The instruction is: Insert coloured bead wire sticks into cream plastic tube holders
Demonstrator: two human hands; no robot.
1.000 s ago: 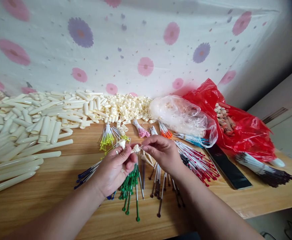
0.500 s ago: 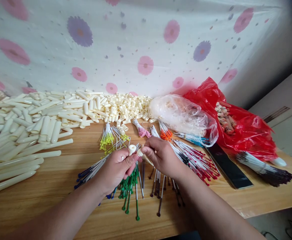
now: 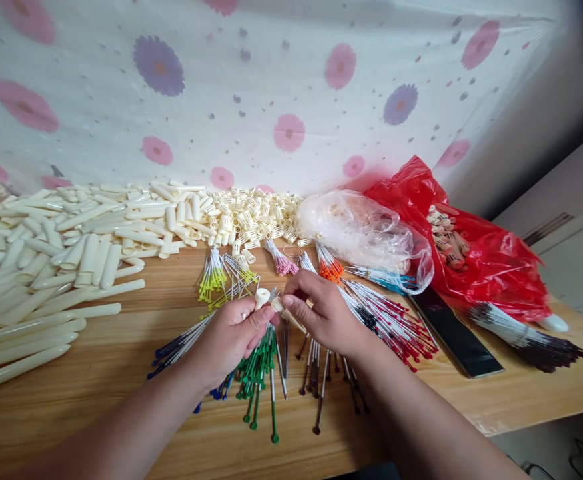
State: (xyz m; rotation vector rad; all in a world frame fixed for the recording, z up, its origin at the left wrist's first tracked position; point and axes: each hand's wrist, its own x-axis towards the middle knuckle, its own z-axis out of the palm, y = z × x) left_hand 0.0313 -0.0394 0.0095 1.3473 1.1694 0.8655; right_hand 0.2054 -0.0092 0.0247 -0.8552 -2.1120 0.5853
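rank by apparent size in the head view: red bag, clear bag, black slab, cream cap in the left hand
1. red bag, partly hidden behind the clear one
2. clear bag
3. black slab
4. cream cap, pinched in the left hand, plainly smallest

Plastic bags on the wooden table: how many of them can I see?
2. The clear plastic bag lies behind the right hand; the red plastic bag lies to its right, touching it. At the left picture edge another may be cut off.
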